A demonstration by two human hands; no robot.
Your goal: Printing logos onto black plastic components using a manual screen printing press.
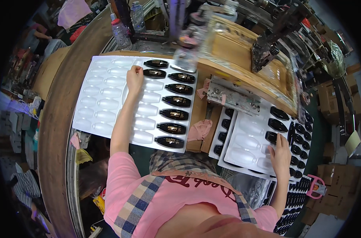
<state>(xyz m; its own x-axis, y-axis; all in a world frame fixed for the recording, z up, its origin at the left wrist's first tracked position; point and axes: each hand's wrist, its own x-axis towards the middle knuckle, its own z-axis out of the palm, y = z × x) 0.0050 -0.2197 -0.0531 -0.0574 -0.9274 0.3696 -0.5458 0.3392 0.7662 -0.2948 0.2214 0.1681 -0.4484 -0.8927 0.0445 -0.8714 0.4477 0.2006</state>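
A white moulded tray [127, 97] lies tilted in front of me on the left, with black bottle-shaped pieces [177, 101] bearing gold print down its right side. The slots on its left hold none. My left hand [135, 81] is over this tray, fingers curled together, beside the narrow end of a black piece [154, 73]; whatever its fingertips pinch is hidden. My right hand [281, 155] reaches over a second white tray [244, 143] on the right. Its fingertips meet the end of a black piece [271, 137], thumb and fingers apart.
A wooden-framed printing screen [238, 59] and a metal fixture [232, 94] stand beyond the trays. More trays of black pieces [297, 139] lie at right. A wooden beam [55, 131] runs along my left. A bottle with a red cap [121, 33] stands at the back.
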